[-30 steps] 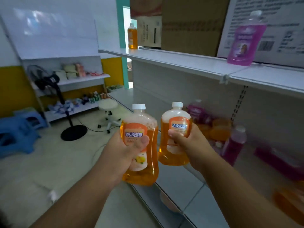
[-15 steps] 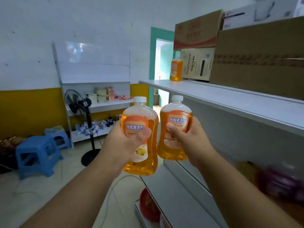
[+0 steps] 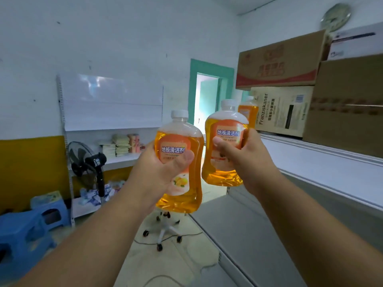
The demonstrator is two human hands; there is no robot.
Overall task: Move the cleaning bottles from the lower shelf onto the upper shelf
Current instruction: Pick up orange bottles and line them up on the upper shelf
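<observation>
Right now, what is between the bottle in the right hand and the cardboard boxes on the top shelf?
In the head view, a third orange bottle stands there, between the right hand's bottle and the cardboard boxes, on the upper shelf.

Left hand (image 3: 157,170) and right hand (image 3: 244,156) each grip an orange bottle (image 3: 180,141) beside the upper shelf (image 3: 323,168).

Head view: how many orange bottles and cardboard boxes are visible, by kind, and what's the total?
Orange bottles: 3 — one in the left hand at, one in the right hand at, one on the upper shelf at.
Cardboard boxes: 4 —.
Total: 7
</observation>
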